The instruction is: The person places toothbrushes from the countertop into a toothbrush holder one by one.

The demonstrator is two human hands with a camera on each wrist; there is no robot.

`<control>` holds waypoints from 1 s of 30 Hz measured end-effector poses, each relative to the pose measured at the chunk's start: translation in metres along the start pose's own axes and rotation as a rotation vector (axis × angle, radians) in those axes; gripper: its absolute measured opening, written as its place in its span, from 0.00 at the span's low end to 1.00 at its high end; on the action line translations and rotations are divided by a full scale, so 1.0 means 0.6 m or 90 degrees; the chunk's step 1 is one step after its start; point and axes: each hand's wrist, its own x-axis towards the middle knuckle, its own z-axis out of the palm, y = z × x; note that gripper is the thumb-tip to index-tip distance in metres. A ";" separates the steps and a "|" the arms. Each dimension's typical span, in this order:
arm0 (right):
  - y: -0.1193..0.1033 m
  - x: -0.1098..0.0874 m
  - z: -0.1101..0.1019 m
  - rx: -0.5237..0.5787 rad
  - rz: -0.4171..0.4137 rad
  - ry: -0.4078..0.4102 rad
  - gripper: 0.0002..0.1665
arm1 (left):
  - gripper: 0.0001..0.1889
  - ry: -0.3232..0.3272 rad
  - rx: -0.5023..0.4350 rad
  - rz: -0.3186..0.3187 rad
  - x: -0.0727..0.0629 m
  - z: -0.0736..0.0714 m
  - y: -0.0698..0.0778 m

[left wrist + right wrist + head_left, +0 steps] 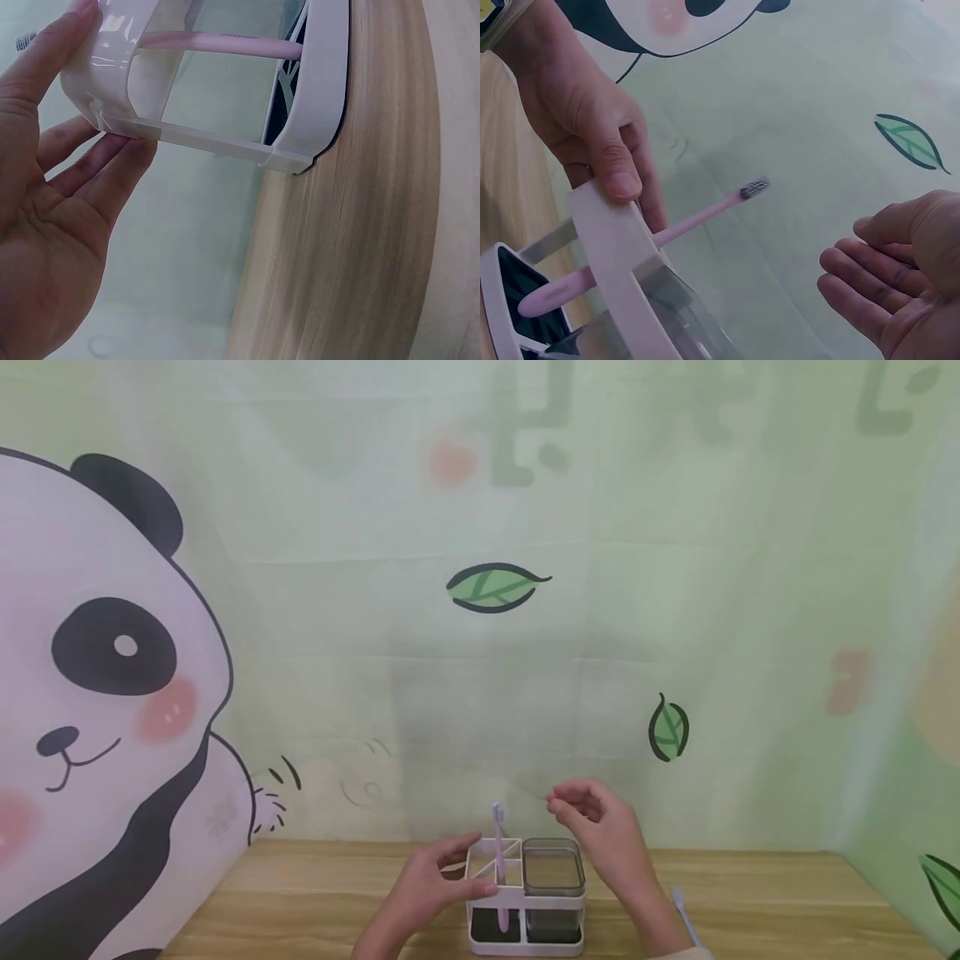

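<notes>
A white toothbrush holder [553, 900] stands on the wooden table, its upper frame split into compartments on the left. My left hand [422, 885] grips that frame from the left side, thumb in front and fingers behind, as the left wrist view also shows. A pink toothbrush [697, 227] stands in one compartment, bristles up, its lower end near the dark base. In the right half of the holder sits a clear cup [553, 888]. My right hand [600, 827] hovers above and right of the cup, fingers loosely bent and holding nothing.
A blue toothbrush [683, 912] lies on the table [780, 893] to the right, partly hidden by my right forearm. Behind the table hangs a pale green backdrop [337, 610] printed with a panda and leaves.
</notes>
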 end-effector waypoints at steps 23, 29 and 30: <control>0.023 -0.009 -0.070 -0.122 0.021 -0.020 0.15 | 0.39 -0.004 -0.009 -0.005 0.000 -0.001 -0.002; 0.033 -0.011 -0.092 -0.164 0.023 -0.026 0.15 | 0.40 -0.004 -0.005 -0.002 0.000 -0.001 -0.004; 0.034 -0.011 -0.095 -0.169 0.023 -0.027 0.15 | 0.40 -0.004 -0.005 0.000 0.000 -0.001 -0.005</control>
